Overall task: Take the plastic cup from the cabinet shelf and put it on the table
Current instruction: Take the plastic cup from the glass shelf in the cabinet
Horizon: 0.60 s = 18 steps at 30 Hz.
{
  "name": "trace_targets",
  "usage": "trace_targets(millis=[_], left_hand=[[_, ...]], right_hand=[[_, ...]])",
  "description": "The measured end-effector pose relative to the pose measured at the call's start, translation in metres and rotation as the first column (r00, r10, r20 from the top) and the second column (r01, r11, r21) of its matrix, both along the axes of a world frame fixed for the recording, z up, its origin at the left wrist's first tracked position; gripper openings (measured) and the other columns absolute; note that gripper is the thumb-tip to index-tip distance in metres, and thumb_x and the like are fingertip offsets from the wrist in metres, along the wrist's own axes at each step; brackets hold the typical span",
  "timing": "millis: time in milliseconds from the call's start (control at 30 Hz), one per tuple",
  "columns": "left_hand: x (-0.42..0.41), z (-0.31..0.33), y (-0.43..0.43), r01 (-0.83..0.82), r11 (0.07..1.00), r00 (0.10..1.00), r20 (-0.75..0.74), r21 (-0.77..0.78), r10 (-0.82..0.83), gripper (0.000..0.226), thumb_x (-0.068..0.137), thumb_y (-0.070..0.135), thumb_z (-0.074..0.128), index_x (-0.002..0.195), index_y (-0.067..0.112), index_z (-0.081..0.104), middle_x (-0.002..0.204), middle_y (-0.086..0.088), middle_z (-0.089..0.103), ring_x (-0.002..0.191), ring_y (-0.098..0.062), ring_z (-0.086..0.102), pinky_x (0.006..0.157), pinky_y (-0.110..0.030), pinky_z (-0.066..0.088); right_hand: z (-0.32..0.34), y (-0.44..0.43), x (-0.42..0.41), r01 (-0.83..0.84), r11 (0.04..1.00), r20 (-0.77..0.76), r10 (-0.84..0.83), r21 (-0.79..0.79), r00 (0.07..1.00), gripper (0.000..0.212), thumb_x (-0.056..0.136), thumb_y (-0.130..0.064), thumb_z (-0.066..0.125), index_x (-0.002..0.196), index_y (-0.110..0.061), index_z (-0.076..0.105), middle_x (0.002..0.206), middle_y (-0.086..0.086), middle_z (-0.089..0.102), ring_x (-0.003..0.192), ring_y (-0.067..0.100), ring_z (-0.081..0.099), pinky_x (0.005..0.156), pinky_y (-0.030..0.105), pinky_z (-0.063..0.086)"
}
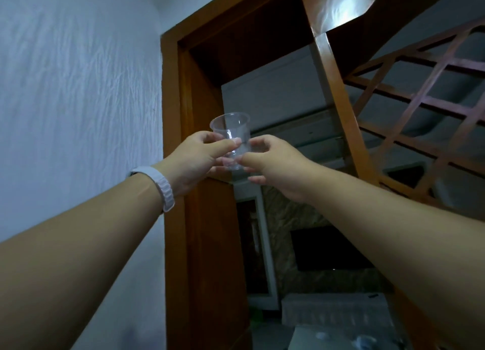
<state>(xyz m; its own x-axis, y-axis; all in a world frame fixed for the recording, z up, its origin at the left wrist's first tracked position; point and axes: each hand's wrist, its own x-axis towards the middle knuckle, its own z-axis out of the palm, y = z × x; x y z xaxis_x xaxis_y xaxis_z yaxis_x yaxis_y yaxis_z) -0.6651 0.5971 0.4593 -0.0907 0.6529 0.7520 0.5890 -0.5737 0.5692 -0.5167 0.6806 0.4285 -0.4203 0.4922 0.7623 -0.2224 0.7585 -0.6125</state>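
A clear plastic cup (pixel 232 134) is held upright in the air in front of the brown wooden cabinet frame (pixel 181 92). My left hand (pixel 195 160) grips its lower left side, with a white band on that wrist. My right hand (pixel 275 163) pinches its lower right side. Both arms reach up and forward. The cup's base is hidden behind my fingers. No table shows clearly in this view.
A textured white wall (pixel 78 87) fills the left. A wooden lattice panel (pixel 420 108) stands at the right, beside a slanted wooden post (pixel 338 92). Below, a white ribbed box (pixel 333 310) and a dark opening (pixel 330 250) sit low in the cabinet.
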Motion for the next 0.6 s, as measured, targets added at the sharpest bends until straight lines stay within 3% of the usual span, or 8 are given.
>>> trace_targets(millis=[100,200,333,467,600], left_hand=[[-0.004,-0.014,-0.017,-0.06,0.998,0.998,-0.011,-0.007,0.06,0.042,0.082,0.031,0.071,0.117,0.012,0.057,0.107,-0.01,0.069,0.085,-0.016,0.073,0.075,-0.028,0.059],[-0.007,-0.026,-0.033,-0.127,0.992,0.992,-0.008,-0.017,0.127,0.045,0.08,0.033,0.073,0.118,0.014,0.058,0.112,-0.009,0.068,0.093,-0.02,0.071,0.082,-0.033,0.058],[-0.006,-0.043,-0.05,-0.227,0.973,0.974,0.0,-0.045,0.227,0.049,0.079,0.033,0.074,0.12,0.015,0.056,0.12,-0.009,0.063,0.106,-0.025,0.065,0.092,-0.042,0.055],[-0.002,-0.061,-0.068,-0.311,0.944,0.947,0.047,-0.109,0.318,0.05,0.079,0.026,0.075,0.123,0.013,0.053,0.119,-0.011,0.064,0.102,-0.025,0.068,0.09,-0.041,0.056],[0.006,-0.087,-0.088,-0.377,0.912,0.907,0.134,-0.165,0.399,0.049,0.079,0.018,0.074,0.123,0.013,0.052,0.108,-0.01,0.07,0.093,-0.02,0.072,0.086,-0.036,0.058]], right_hand=[[-0.013,-0.009,-0.009,-0.168,0.979,0.025,0.172,-0.115,0.985,0.064,0.082,-0.024,0.074,0.138,-0.017,0.044,0.125,0.009,0.06,0.107,0.023,0.064,0.088,0.039,0.056],[-0.026,-0.019,-0.015,-0.297,0.932,0.005,0.304,-0.207,0.953,0.061,0.083,-0.021,0.073,0.138,-0.014,0.047,0.126,0.01,0.061,0.109,0.027,0.064,0.091,0.044,0.055],[-0.045,-0.031,-0.021,-0.447,0.848,-0.019,0.461,-0.286,0.887,0.039,0.086,-0.02,0.07,0.124,-0.014,0.06,0.121,0.011,0.065,0.109,0.027,0.064,0.092,0.042,0.055],[-0.063,-0.035,-0.032,-0.566,0.734,-0.048,0.594,-0.376,0.803,0.03,0.087,-0.015,0.068,0.118,-0.013,0.065,0.115,0.012,0.071,0.105,0.026,0.069,0.086,0.037,0.058],[-0.086,-0.044,-0.04,-0.648,0.597,-0.1,0.694,-0.473,0.713,0.039,0.086,-0.008,0.065,0.125,-0.009,0.06,0.115,0.015,0.071,0.104,0.026,0.07,0.082,0.034,0.059]])
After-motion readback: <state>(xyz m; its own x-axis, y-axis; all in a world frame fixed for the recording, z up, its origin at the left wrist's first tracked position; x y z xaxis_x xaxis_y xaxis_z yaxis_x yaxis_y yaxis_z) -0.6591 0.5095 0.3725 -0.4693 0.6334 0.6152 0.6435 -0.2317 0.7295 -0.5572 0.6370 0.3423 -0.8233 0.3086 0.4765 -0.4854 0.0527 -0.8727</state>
